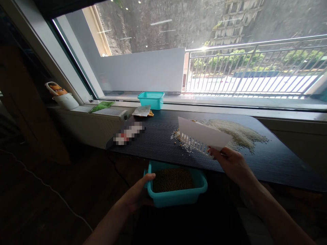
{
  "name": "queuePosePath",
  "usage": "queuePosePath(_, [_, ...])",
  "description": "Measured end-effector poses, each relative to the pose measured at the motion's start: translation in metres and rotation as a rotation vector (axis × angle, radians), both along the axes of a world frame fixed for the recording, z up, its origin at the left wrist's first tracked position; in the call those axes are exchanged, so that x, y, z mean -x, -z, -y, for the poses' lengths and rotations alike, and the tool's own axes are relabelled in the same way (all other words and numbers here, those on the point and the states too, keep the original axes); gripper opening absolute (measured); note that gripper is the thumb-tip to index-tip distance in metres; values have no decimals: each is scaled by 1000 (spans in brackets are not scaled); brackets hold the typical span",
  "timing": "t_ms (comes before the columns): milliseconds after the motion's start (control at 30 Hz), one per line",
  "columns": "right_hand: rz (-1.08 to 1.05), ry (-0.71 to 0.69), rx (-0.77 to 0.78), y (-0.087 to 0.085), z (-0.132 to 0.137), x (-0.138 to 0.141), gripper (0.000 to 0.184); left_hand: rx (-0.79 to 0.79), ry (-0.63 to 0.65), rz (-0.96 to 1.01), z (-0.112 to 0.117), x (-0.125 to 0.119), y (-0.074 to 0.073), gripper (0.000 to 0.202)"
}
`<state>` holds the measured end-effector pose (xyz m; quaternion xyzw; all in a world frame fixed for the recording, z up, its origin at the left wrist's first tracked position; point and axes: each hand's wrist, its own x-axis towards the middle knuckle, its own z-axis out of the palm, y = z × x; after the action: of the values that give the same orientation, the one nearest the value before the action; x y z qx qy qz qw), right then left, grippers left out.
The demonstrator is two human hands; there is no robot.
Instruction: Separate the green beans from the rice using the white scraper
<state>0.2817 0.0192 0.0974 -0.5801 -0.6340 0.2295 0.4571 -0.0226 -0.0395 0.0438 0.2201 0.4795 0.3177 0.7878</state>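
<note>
My left hand [140,192] grips the left end of a turquoise plastic tub [176,199], thumb over the rim and the other fingers hidden beneath. Small brown grains or beans [173,180] fill part of this tub, which is held just below the table's front edge. In my right hand [231,161] is a white slotted scoop [201,132], pinched at its right end and tilted over the table. Close to its slotted edge lie scattered white grains mixed with some brown ones [185,146]. Behind the scoop spreads a pile of white rice-like grains [232,131].
A second turquoise tub [152,100] stands at the back by the window. Near it lie a light packet [142,111] and a blurred-out item [129,132] on the dark table [158,136]. Left of the table, a radiator [102,119] carries a green cloth [102,106] and a white container [65,100].
</note>
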Motion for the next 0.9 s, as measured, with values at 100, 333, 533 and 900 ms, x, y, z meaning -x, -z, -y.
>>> queuePosePath(100, [69, -42, -28, -3, -3, 9, 30, -2, -5, -19, 0, 2, -2, 66])
queuePosePath(333, [136, 3, -66, -2, 7, 6, 28, -7, -19, -19, 0, 7, -2, 65])
queuePosePath(533, [103, 5, -39, -6, 13, 5, 28, -8, -3, -9, 0, 3, -4, 60])
queuePosePath(900, [93, 7, -21, -2, 11, 6, 26, -4, -15, -10, 0, 4, -5, 54])
